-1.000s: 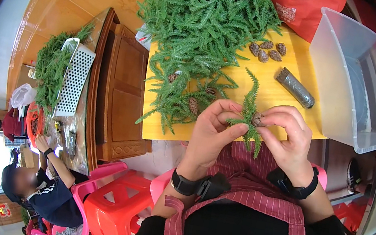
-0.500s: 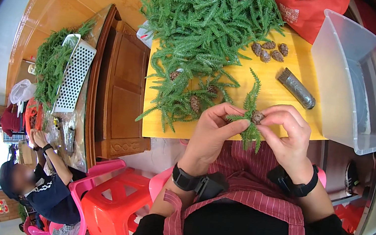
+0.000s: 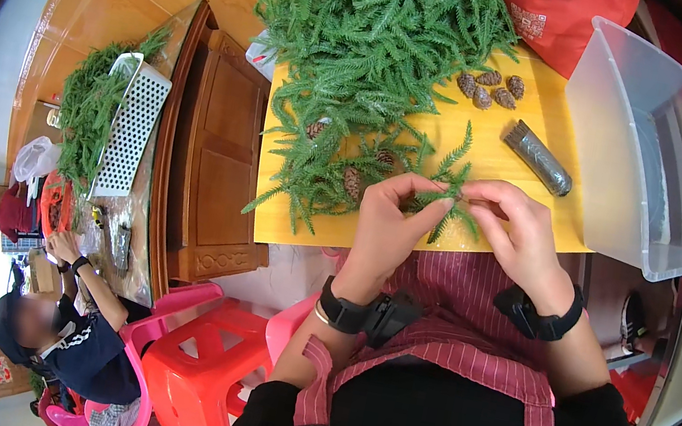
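Over the front edge of the yellow table, my left hand is closed in a pinch on a green artificial pine sprig. Its needled tips fan out above and below my fingers. My right hand meets it from the right, thumb and forefinger pressed together at the sprig's middle; what they pinch is hidden. The pine cone seen there earlier cannot be made out now. Left of my hands lie finished-looking sprigs with pine cones among the needles. Several loose pine cones sit farther back.
A big heap of pine sprigs covers the back of the yellow table. A bundle of dark stems in clear wrap lies beside a translucent plastic bin. A red bag stands behind. At left, another person works near a white perforated basket.
The sprig has turned in my fingers, and the pine cone that showed between my hands is out of sight. My right hand has moved slightly up and left.
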`<state>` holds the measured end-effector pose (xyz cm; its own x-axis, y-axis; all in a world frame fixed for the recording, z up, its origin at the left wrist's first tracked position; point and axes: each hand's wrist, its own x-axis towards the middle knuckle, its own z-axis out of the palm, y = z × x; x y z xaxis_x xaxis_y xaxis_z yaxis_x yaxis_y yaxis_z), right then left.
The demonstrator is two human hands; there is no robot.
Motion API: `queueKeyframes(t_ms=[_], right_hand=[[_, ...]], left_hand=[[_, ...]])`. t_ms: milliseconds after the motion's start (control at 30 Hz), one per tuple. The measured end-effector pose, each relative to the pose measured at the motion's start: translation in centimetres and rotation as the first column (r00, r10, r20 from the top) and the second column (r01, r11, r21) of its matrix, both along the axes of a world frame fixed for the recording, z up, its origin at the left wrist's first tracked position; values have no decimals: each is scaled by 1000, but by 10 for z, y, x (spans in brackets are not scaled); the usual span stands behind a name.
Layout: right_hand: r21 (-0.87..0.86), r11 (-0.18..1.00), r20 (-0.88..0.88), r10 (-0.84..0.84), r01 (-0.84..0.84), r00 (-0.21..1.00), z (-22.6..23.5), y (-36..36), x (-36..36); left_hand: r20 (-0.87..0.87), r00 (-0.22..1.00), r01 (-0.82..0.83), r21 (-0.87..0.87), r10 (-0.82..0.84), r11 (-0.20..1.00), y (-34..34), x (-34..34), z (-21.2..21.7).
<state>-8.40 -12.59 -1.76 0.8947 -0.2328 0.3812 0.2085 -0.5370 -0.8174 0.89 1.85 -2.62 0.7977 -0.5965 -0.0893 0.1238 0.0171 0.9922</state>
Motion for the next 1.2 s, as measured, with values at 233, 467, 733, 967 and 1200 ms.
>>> queueKeyframes(t_ms=[233, 467, 733, 967, 1200], right_hand=[[-139, 990, 5, -13, 14, 1000, -15, -7, 3], [-264, 964, -41, -40, 27, 998, -12, -13, 3], [-404, 915, 99, 62, -17, 993, -13, -20, 9], [-332, 940, -42, 67, -77, 997, -18, -28, 13], [-292, 942, -49, 156, -163, 987, -12, -30, 21]], left_hand=[[115, 992, 40, 141, -56, 989, -7, 4, -10], [175, 977, 73, 277, -125, 958, -11, 4, -10], [317, 935, 46, 340, -161, 939, -14, 1, -19], [527, 840, -38, 288, -126, 957, -16, -2, -18], [481, 875, -80, 267, -61, 960, -15, -3, -22]])
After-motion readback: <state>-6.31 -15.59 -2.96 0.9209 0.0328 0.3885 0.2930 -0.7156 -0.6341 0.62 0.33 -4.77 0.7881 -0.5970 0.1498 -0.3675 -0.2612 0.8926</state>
